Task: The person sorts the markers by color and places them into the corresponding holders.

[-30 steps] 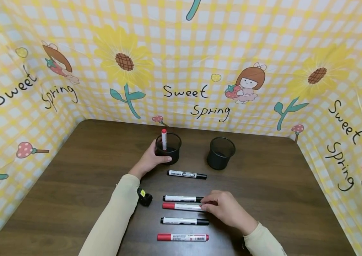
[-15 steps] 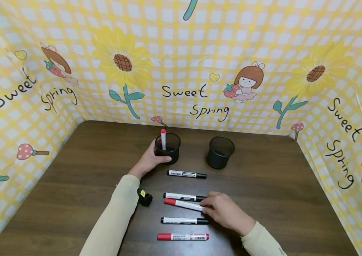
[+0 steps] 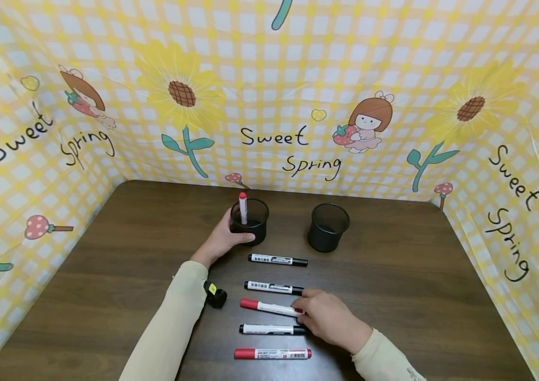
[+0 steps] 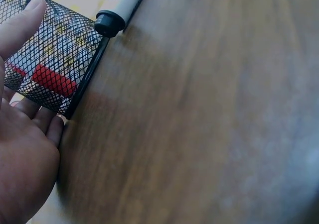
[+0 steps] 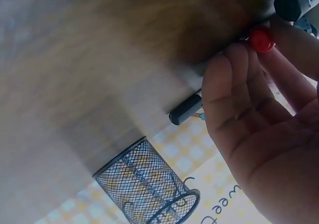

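My left hand (image 3: 224, 236) grips the left black mesh cup (image 3: 256, 231), thumb across its front; a red-capped marker (image 3: 243, 209) stands inside it. In the left wrist view the fingers wrap the mesh cup (image 4: 55, 50). My right hand (image 3: 330, 319) pinches the right end of a red marker (image 3: 269, 307), which lies slightly slanted between two black markers. In the right wrist view its red end (image 5: 261, 39) shows between thumb and fingers of the right hand (image 5: 269, 114).
The right mesh cup (image 3: 325, 235) stands empty at the back. Black markers lie behind (image 3: 279, 260), just beyond the right hand (image 3: 271, 287) and nearer the front (image 3: 269, 329). Another red marker (image 3: 271, 353) lies frontmost. Patterned cloth (image 3: 269, 95) surrounds the brown table (image 3: 155, 222).
The right hand has shifted slightly left and toward the front with the red marker. The black marker behind it has moved a little backward and turned its label. The left hand stays on the cup.
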Demonstrator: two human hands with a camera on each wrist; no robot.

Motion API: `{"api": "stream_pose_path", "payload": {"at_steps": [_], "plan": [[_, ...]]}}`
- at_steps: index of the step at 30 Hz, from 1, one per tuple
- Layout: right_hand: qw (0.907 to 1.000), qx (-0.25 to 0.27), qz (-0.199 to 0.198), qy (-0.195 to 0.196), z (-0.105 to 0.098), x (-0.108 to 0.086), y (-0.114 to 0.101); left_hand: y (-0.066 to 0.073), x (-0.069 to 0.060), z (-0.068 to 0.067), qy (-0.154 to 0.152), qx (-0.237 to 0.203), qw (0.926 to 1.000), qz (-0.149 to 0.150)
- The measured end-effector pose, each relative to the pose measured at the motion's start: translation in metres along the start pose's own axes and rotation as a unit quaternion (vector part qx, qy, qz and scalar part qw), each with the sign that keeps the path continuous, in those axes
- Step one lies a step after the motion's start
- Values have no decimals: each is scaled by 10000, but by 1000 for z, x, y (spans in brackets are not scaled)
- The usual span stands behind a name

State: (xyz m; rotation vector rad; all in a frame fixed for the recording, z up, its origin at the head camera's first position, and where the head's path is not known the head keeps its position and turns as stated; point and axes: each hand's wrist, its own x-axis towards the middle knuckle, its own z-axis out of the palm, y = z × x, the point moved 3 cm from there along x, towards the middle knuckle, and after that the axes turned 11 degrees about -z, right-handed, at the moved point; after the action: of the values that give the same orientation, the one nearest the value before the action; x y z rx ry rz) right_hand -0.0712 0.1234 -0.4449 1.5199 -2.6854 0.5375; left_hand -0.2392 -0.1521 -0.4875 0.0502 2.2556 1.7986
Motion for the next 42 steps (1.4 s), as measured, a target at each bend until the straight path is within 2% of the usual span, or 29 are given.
{"api": "stream_pose_path", "payload": {"at_steps": [10, 16, 21, 23, 29, 35, 42], "plan": [[9998, 75, 192, -51, 0, 3, 1, 1, -1, 0, 0, -26, 10000, -58], [9982, 431, 374, 168, -4, 5, 2, 2, -1, 0, -83, -50, 9999, -48], [9939, 877, 412, 519, -12, 10, 2, 25, -16, 1, -142, -15, 9998, -143], [9907, 1112, 460, 639, -15, 12, 3, 26, -16, 1, -139, 11, 9998, -168], [9747, 1744, 594, 1263, -26, 17, 3, 2, 0, -1, -72, 112, 9996, -247], [9462, 2603, 814, 1742, -37, 25, 0, 2, -1, 0, -6, 81, 9999, -108], [9237, 3076, 715, 2172, -44, 37, -2, 3, -4, 0, 68, 129, 9999, -47]]}}
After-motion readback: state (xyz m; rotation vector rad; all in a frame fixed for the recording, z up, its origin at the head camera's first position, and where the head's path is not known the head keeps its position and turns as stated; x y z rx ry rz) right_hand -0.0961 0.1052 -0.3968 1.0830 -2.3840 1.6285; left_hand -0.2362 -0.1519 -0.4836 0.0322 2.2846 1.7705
